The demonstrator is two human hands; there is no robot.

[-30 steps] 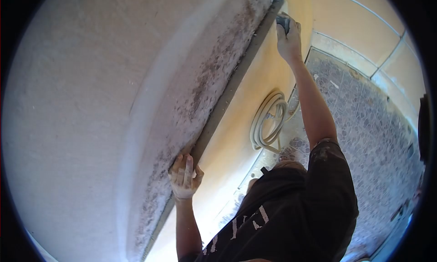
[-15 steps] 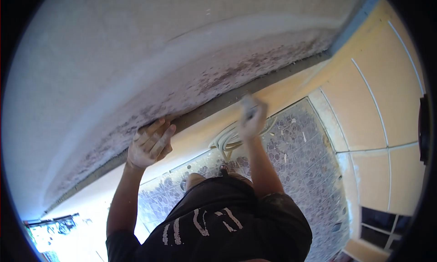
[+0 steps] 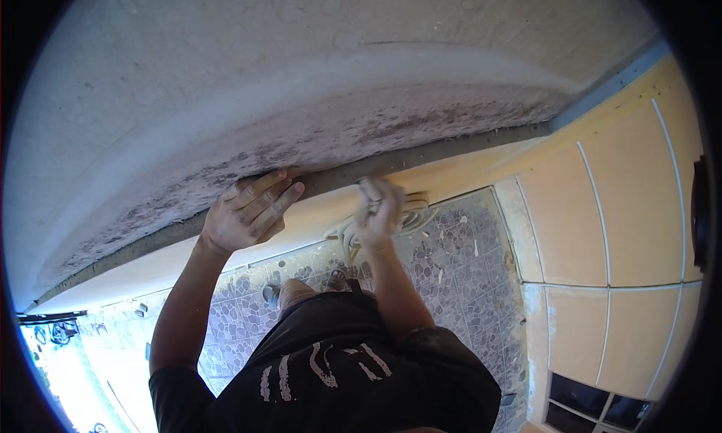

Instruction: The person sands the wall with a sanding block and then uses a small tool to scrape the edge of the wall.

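My left hand [image 3: 248, 213] rests on the narrow grey ledge [image 3: 451, 149] at the foot of the stained, curved pale surface [image 3: 421, 117]. Its fingers are stretched out, and the fingertips touch the ledge's inner side. To its right, my right hand [image 3: 379, 213] is closed in a fist close to the ledge's outer edge. A small greyish bit shows at the top of that fist, blurred, and I cannot make out what it is. Both hands look dusty.
A coiled pale hose [image 3: 415, 216] lies on the stone-patterned floor [image 3: 466, 267] below my right hand. A yellow-orange wall with white lines [image 3: 571, 230] stands at the right, with a dark window [image 3: 577, 392] in it. Bright daylight comes in at lower left.
My right hand has moved left along the ledge, closer to my left hand. My left hand stays on the ledge. The whole view has shifted slightly.
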